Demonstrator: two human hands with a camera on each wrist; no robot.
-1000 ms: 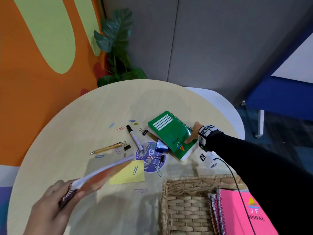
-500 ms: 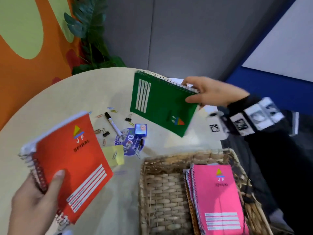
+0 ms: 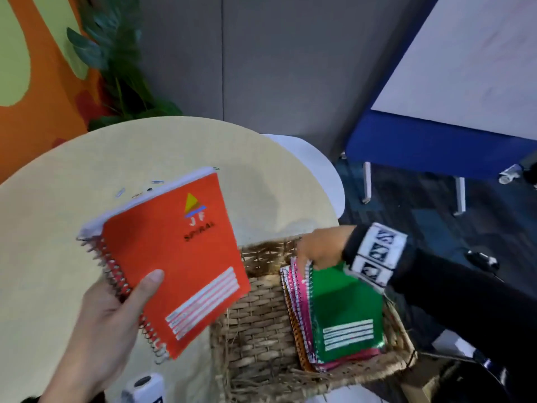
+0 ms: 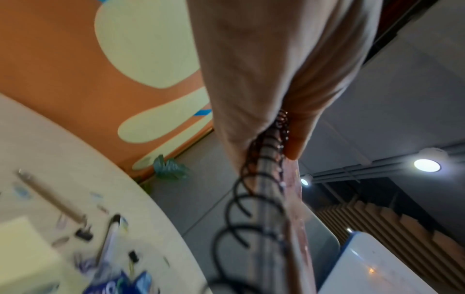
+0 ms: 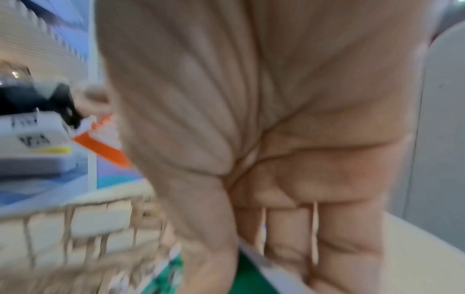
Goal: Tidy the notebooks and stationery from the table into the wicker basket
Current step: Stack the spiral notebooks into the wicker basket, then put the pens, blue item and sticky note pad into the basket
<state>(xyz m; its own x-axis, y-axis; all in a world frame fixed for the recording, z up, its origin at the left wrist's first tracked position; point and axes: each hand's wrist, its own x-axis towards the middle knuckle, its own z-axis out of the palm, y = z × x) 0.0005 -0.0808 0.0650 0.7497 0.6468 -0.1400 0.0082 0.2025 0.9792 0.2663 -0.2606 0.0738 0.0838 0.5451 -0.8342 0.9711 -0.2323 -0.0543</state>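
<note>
Left hand (image 3: 98,324) gripped the orange spiral notebook (image 3: 174,257) above the surface (image 3: 43,228). Right hand (image 3: 319,248) held the green spiral notebook's (image 3: 343,309) top edge, atop the notebook stack inside the wicker basket (image 3: 255,330).

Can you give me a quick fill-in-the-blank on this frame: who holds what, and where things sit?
1. The left hand grips the ____ notebook by its spiral edge.
2. The right hand holds the green notebook on top of the stack inside the wicker ____.
3. Directly under the green notebook, the visible cover edge is ____.
4. The paper clips lie on the ____.

Missing words: orange; basket; pink; table
</note>
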